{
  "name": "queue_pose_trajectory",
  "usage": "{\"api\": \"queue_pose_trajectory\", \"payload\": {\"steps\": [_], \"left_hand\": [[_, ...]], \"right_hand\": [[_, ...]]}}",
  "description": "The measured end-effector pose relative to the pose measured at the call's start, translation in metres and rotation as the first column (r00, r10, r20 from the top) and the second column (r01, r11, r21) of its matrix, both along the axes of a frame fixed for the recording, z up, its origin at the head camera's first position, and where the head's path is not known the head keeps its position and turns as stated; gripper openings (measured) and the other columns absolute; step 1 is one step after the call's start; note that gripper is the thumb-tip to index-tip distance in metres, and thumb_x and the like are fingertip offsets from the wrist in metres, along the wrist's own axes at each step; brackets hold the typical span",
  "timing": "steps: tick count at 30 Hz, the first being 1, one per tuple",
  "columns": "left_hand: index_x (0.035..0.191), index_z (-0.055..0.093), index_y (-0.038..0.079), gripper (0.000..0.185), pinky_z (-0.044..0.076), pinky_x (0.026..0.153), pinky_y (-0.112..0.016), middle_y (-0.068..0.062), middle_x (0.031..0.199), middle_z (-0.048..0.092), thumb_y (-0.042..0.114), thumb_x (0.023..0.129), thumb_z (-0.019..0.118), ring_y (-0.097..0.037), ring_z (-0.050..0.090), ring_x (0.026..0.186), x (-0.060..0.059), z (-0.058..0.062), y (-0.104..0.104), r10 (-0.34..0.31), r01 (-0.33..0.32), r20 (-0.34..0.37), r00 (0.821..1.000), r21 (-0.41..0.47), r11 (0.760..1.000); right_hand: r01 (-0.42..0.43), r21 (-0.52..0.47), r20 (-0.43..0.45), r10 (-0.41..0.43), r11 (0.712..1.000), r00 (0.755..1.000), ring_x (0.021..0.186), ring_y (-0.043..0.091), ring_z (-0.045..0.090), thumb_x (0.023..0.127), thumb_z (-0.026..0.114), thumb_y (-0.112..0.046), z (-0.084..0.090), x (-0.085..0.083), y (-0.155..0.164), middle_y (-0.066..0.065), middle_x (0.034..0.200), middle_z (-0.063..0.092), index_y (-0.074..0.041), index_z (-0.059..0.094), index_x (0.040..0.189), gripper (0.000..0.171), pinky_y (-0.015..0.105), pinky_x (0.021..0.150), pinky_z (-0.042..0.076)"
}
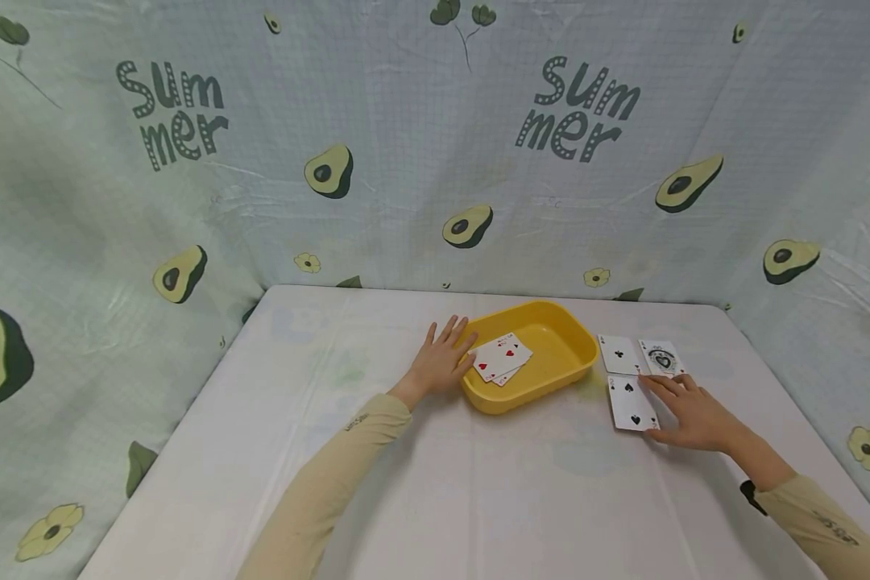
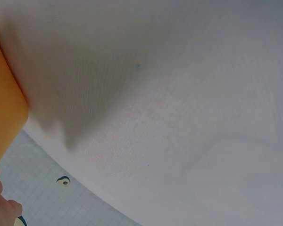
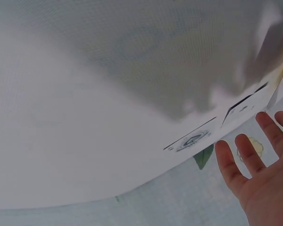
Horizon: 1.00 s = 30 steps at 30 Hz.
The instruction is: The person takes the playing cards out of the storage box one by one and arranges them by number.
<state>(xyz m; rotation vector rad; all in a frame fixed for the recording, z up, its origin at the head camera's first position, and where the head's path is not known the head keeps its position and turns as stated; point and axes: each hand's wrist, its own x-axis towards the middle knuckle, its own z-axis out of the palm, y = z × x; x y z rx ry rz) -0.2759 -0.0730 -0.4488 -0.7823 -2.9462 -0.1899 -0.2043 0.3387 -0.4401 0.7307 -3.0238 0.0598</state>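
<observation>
A broad white surface with rounded far corners and faint, pale green and blue blotches. Towards its far side sits a shallow yellow tray, set at a slant; to the right, two playing cards lie face up side by side: a club card and an ornate spade card. Whether a third card touches the surface is unclear.

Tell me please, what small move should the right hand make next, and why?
Perhaps settle the nearer spade card squarely in front of the club card: the right hand has thumb and fingers at that spade card's right edge, and the ornate card lies beside the club one.
</observation>
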Motion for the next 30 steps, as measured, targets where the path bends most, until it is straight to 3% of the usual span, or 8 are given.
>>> {"api": "queue_pose_trajectory", "payload": {"steps": [9, 30], "left_hand": [[0.141, 0.027, 0.019, 0.049, 0.006, 0.112, -0.049, -0.007, 0.151, 0.013, 0.036, 0.096, 0.03, -0.025, 0.005, 0.14, 0.002, 0.0, 0.0, -0.004, 0.004, 0.007, 1.0, 0.007, 1.0], [0.141, 0.027, 0.019, 0.049, 0.006, 0.112, -0.049, -0.006, 0.151, 0.013, 0.036, 0.096, 0.03, -0.024, 0.005, 0.14, 0.004, -0.001, -0.003, -0.005, 0.005, 0.002, 1.0, -0.002, 1.0]], "right_hand": [[0.019, 0.024, 0.032, -0.019, 1.0, 0.999, 0.108, 0.037, 0.037, 0.071, 0.066, -0.046, -0.008, 0.001, 0.007, 0.014, 0.131, 0.041, -0.006, 0.037, 0.132, 0.078, 0.057, 0.083, 0.037], [0.025, 0.047, 0.0, -0.025, 0.999, 1.0, 0.103, 0.032, 0.04, 0.072, 0.065, -0.048, -0.015, 0.005, 0.01, 0.011, 0.13, 0.042, -0.008, 0.04, 0.131, 0.075, 0.052, 0.078, 0.038]]}}
